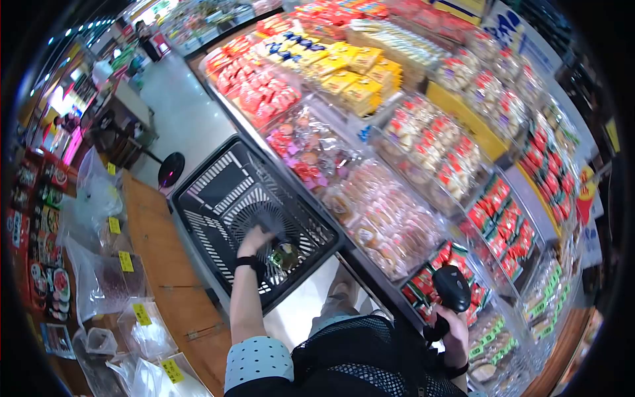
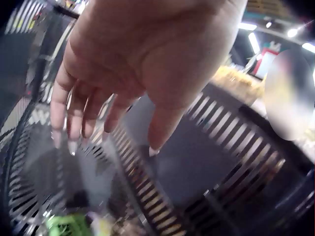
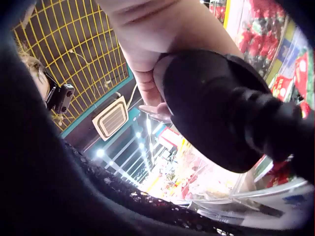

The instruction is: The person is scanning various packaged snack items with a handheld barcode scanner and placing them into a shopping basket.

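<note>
A black slotted shopping basket (image 1: 198, 231) stands beside the display. My left hand (image 1: 254, 243) reaches down into it, with fingers loosely extended and nothing between them in the left wrist view. Below those fingertips lies a small green package (image 2: 69, 225), which shows near the basket's near side in the head view. At my right side, my right hand (image 1: 456, 337) grips a black rounded object (image 1: 452, 289) with a ribbed neck (image 3: 251, 113), its fingers bent around the far side. I cannot tell what kind of object it is.
Along the right runs a sloping display of packaged snacks, with yellow packets (image 1: 360, 86) and pink-white packs (image 1: 390, 218). Wooden cabinets (image 1: 172, 264) with clear bins and yellow labels (image 1: 142, 314) line the left. A pale aisle floor (image 1: 178, 92) leads ahead, with people far off.
</note>
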Demonstrator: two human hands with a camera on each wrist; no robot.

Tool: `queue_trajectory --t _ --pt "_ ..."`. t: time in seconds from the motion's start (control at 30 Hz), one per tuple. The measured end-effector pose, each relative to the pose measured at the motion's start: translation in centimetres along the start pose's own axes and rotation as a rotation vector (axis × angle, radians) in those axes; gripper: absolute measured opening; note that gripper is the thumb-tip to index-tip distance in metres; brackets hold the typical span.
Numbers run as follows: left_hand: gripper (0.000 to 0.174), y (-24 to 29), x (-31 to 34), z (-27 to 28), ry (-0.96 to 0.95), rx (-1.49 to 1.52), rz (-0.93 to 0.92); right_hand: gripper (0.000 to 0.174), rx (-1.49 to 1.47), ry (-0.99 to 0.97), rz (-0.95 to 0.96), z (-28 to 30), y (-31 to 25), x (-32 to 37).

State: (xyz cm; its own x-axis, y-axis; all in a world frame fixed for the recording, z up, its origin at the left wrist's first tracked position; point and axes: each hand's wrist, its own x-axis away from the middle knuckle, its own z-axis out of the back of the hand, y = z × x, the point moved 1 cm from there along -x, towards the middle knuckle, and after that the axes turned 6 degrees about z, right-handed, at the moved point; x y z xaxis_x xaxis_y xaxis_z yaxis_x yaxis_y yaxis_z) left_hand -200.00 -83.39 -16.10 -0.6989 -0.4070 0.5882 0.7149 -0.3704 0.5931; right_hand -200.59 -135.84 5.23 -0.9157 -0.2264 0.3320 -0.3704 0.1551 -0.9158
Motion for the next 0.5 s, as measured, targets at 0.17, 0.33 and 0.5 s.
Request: queue_trajectory --t 0.17,0.33,0.5 --pt "0.060 -5.6 -1.0 -5.3 0.120 -0.290 0.348 0.023 0.093 0.057 -0.110 -4.5 0.2 -1.9" --pt "0.062 -11.2 -4.7 -8.3 -0.088 0.293 0.298 0.020 0.118 0.059 -0.165 -7.0 0.7 -3.5" --pt "0.062 -6.5 -3.6 -7.5 -0.202 0.413 0.296 0.020 0.083 0.079 -0.172 -8.9 1.3 -4.5"
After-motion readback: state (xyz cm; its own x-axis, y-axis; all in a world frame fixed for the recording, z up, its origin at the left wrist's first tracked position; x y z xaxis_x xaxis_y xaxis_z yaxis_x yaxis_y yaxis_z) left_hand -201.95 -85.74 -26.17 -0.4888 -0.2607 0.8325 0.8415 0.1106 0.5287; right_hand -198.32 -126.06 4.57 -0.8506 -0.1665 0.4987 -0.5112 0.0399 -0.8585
